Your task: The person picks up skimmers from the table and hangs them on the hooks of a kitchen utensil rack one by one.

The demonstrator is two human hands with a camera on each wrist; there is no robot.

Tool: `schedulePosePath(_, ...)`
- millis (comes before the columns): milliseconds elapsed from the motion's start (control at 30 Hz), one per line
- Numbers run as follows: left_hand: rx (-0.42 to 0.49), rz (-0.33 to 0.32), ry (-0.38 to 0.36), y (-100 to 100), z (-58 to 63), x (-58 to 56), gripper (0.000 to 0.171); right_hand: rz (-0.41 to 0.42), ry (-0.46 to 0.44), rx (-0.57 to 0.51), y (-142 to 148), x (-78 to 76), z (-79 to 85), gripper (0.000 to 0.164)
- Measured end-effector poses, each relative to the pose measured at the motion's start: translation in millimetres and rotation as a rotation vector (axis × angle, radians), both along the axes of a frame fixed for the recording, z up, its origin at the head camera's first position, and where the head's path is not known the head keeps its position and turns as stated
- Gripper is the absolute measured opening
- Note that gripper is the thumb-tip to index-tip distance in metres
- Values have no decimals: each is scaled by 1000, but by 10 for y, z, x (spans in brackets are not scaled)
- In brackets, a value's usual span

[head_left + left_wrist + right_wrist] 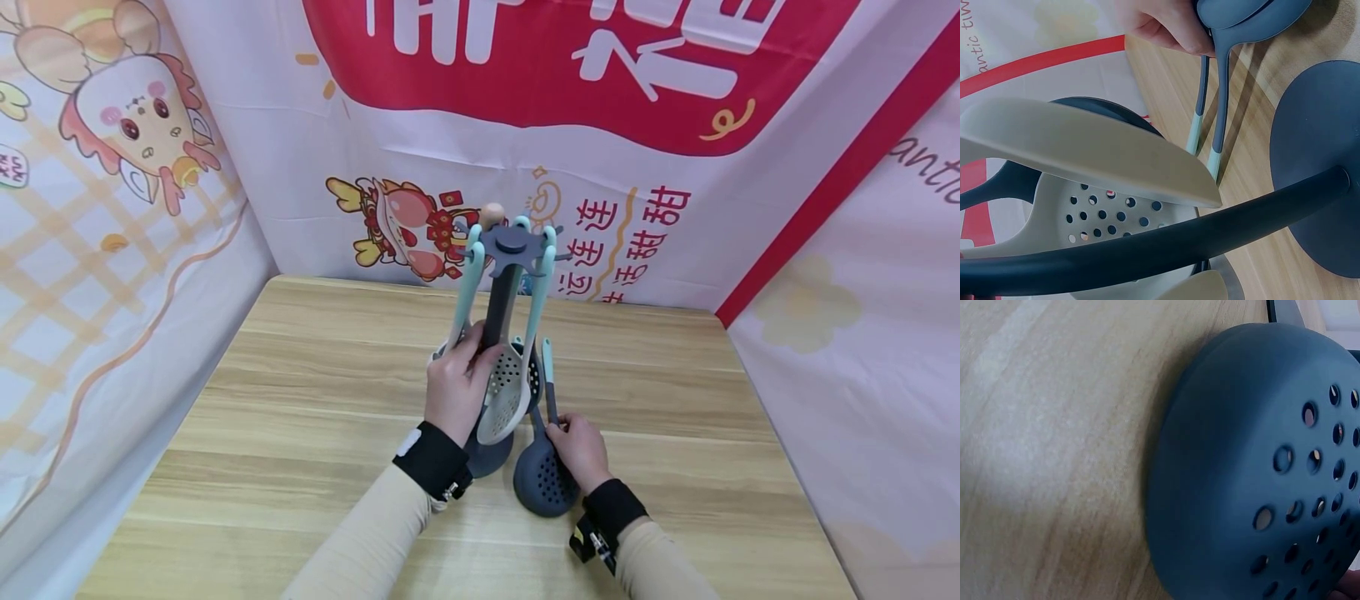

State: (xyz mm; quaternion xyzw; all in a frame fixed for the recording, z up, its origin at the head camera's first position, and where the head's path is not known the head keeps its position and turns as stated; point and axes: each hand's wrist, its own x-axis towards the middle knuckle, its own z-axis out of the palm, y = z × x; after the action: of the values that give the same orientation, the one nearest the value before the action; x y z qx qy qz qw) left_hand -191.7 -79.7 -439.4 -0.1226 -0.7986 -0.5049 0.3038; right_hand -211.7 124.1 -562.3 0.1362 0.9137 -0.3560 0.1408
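Note:
My left hand (pixel 459 390) grips the dark post (pixel 501 307) of a utensil stand, whose hooked top (pixel 513 243) carries several utensils with mint handles. Among these hang a pale slotted spoon (pixel 504 408) and a dark perforated utensil (pixel 534 379). The stand's round dark base (pixel 1316 150) shows fully in the left wrist view. To the right, low over the table, my right hand (pixel 581 450) pinches a dark skimmer (pixel 546 483) by its handle near the head. A second dark mint-ended handle (pixel 1221 112) runs beside it. Holes in the skimmer (pixel 1297 469) fill the right wrist view.
The wood-grain table (pixel 300 400) extends around the stand. Behind it hangs a printed white and red cloth (pixel 525 133), with more cloth along the left and right sides. Black straps (pixel 431 462) with small cameras sit on both wrists.

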Motion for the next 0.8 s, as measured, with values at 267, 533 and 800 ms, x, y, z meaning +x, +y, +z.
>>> schedulePosePath(267, -4, 5, 6, -2, -12, -1, 27, 13, 3, 17, 7, 8, -1, 29)
schedulePosePath(533, -5, -4, -5, -5, -23, -3, 26, 32, 17, 49, 4, 22, -4, 29)
schedulePosePath(800, -29, 2, 2, -13, -8, -20, 26, 48, 39, 51, 2, 15, -1, 30)
